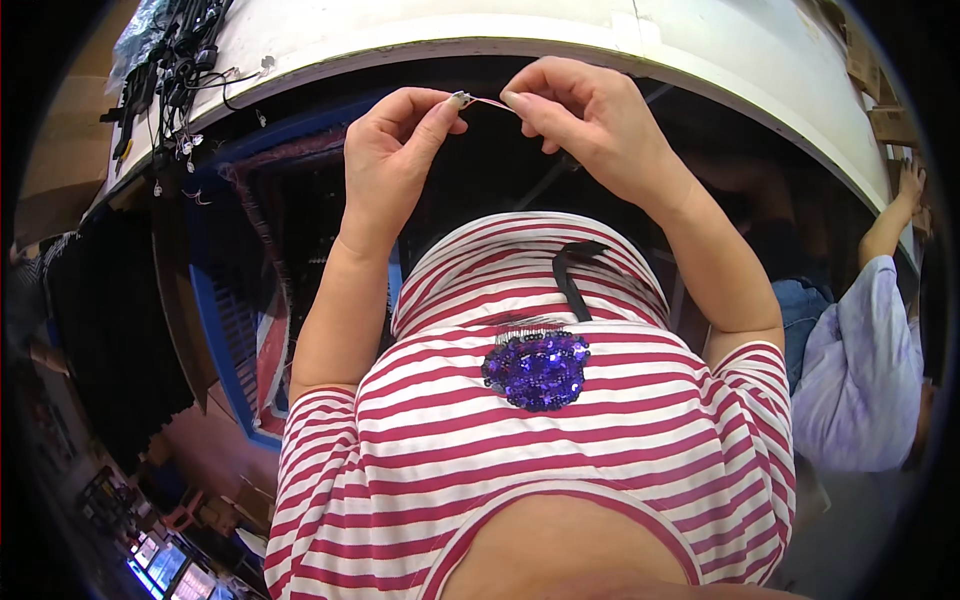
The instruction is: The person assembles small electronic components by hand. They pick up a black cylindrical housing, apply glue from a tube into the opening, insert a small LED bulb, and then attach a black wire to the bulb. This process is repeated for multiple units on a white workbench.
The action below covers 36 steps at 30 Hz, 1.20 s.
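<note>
A short, thin pinkish-and-white wire (490, 102) spans the small gap between my hands, in front of the table edge. My left hand (392, 150) pinches its left end between thumb and forefinger. Something small and shiny shows at that fingertip, too small to name. My right hand (595, 125) grips the other end between thumb and forefinger, its remaining fingers curled under. Further left on the table lies a tangled bundle of black cables (178, 75), with thin stripped leads and small pale ends hanging over the edge.
The white table (450, 25) curves across the top. Below it at left stands a blue plastic crate (225, 345). Cardboard (65, 150) lies at far left. On the right sits a co-worker in a pale lavender top (860, 370), one hand (910, 185) at the table's edge.
</note>
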Tool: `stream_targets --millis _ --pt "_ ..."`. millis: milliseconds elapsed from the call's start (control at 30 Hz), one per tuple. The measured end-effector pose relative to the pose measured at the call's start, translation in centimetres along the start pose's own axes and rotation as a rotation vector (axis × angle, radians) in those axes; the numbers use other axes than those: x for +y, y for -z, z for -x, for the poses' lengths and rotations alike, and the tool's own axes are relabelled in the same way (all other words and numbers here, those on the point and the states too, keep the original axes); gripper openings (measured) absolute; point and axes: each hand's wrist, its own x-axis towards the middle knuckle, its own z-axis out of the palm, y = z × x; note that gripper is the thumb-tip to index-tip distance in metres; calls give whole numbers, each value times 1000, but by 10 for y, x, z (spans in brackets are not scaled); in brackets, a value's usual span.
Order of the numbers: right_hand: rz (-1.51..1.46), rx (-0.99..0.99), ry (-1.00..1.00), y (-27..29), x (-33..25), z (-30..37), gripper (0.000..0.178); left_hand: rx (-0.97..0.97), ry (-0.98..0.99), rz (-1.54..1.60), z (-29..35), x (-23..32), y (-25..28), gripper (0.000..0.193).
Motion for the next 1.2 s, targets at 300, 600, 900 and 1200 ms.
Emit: stream_targets --millis 300,600,900,1200 --pt "261 -82 125 7 -10 -5 18 39 -185 -371 -2 9 1 14" --pt "14 -185 -88 10 -21 -11 22 -23 -139 -266 0 13 1 14" --pt "9 -187 -111 11 -19 -12 21 -189 56 114 -2 11 6 15" --pt "-318 -126 24 -2 -12 -11 19 -115 190 641 4 9 -9 9"
